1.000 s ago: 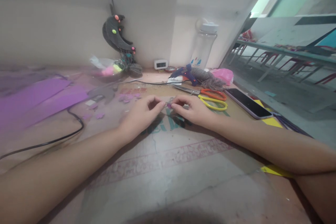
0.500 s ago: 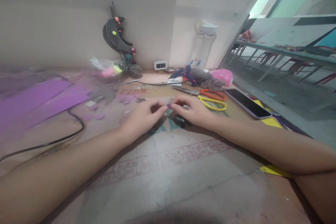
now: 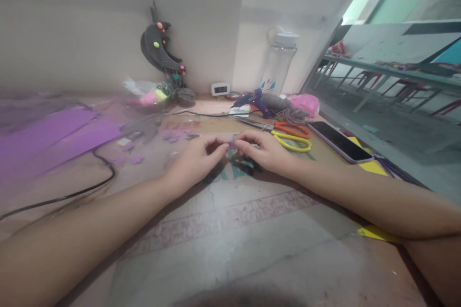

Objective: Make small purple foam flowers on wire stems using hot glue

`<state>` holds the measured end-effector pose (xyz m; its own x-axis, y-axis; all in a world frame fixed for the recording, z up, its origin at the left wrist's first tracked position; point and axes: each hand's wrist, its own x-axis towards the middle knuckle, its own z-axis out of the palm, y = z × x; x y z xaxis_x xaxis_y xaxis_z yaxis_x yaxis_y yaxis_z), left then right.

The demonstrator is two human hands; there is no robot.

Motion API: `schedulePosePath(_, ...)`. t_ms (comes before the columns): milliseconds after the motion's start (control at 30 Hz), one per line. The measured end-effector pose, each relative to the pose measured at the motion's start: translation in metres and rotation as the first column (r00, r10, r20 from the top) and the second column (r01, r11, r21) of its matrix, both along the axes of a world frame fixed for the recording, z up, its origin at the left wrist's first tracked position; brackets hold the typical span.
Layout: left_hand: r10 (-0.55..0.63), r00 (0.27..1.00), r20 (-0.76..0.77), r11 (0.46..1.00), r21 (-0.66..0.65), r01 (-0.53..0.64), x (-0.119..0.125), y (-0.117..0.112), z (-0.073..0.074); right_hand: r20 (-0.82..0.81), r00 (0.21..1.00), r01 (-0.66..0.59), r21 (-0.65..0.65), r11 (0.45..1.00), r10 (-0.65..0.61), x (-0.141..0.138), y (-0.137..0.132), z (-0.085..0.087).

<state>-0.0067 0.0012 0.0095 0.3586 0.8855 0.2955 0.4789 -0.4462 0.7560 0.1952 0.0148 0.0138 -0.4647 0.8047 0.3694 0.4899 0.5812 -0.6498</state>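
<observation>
A small purple piece sits between my two hands at the middle of the table; its exact shape is too small to make out. My left hand pinches its left side between thumb and fingertips. From the other side, my right hand is closed on it the same way. Just beyond the right hand lie scissors with yellow handles and another pair with orange handles. Several small purple cut-outs are scattered beyond the left hand.
Purple sheets and a black cable lie at left. Behind stand a small clock, a bottle and a glue gun beside grey yarn. A phone rests at right. A dark crescent leans against the wall.
Both hands stay in nearly the same place. Their fingertips have shifted slightly apart, and more of the purple piece shows between them.
</observation>
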Motion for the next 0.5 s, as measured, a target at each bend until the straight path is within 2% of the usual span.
schedulePosePath(100, -0.013, 1.0, -0.017, 0.999, 0.029, 0.014, 0.0006, -0.0023, 0.0015, -0.029, 0.999, 0.027, -0.007, 1.0, -0.027, -0.0011, -0.0009, 0.0006)
schedulePosePath(333, -0.048, 0.998, -0.047, 0.994, 0.091, 0.052, 0.0019, -0.007, 0.0039, 0.022, 1.0, 0.008, 0.068, 0.998, -0.009, -0.003, -0.0041, 0.0012)
schedulePosePath(500, -0.032, 0.998, -0.061, 0.996, 0.079, 0.037, 0.0016, -0.0067, 0.0042, -0.011, 1.0, 0.014, 0.037, 0.999, -0.013, -0.0014, -0.0013, -0.0004)
